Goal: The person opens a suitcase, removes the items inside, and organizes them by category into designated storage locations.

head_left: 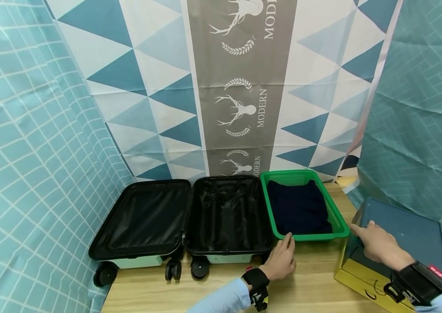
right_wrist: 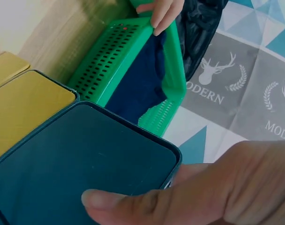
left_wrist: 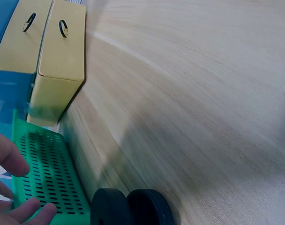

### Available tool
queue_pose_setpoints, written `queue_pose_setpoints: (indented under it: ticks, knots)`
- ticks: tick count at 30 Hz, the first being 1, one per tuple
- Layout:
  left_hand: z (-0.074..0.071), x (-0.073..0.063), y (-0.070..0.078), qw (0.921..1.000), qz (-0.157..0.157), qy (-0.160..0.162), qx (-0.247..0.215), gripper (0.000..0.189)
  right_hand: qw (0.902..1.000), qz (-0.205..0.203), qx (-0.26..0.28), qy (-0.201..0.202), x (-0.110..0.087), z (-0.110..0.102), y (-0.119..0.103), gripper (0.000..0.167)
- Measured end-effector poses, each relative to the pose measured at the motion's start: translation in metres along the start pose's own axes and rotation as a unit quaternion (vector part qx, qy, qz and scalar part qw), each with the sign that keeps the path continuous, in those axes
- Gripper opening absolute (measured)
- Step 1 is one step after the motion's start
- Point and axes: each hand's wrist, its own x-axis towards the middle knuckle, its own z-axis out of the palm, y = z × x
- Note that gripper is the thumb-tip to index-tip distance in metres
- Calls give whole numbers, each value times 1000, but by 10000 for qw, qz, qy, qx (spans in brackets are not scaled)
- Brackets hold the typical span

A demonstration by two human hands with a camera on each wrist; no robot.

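Note:
My left hand [head_left: 281, 260] holds the near left corner of a green basket [head_left: 338, 217], with fingers over its rim in the right wrist view. Dark navy folded cloth [head_left: 299, 208] lies inside the basket. To the right, my right hand [head_left: 381, 245] grips the upper edge of a blue and yellow drawer box [head_left: 412, 230]. In the right wrist view its thumb [right_wrist: 133, 206] lies on the dark blue panel, while the other fingers are mostly hidden behind the edge. Left of the basket, a suitcase [head_left: 230, 217] lies unfolded, its black lining showing in both halves.
The suitcase's other half [head_left: 146, 217] reaches toward the tiled-pattern curtain [head_left: 29, 152] on the left. Black wheels [head_left: 200, 267] stick out at its near side. All stand on a wooden table [head_left: 310, 278] before a patterned backdrop [head_left: 240, 100].

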Motion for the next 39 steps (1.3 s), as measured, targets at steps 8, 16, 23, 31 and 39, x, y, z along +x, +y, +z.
queue_pose_setpoints:
  ticks: [8,16,23,31,39]
  knots:
    - [-2,4,-3,9998,-50,7,211,63,9987,-362,-226,262,0,-3,12,55]
    - [-3,5,-7,9999,-98,-2,63,62,9969,-749,97,240,0,-6,29,57]
    - [-1,3,-13,9999,63,38,119,61,9931,-1128,136,280,8,-13,46,59]
    - [4,-4,-18,9994,45,239,-258,61,9882,-1409,-105,584,23,-11,58,61]
    - [1,-3,-17,9995,106,197,-206,59,9946,-705,-11,761,31,-4,56,75]
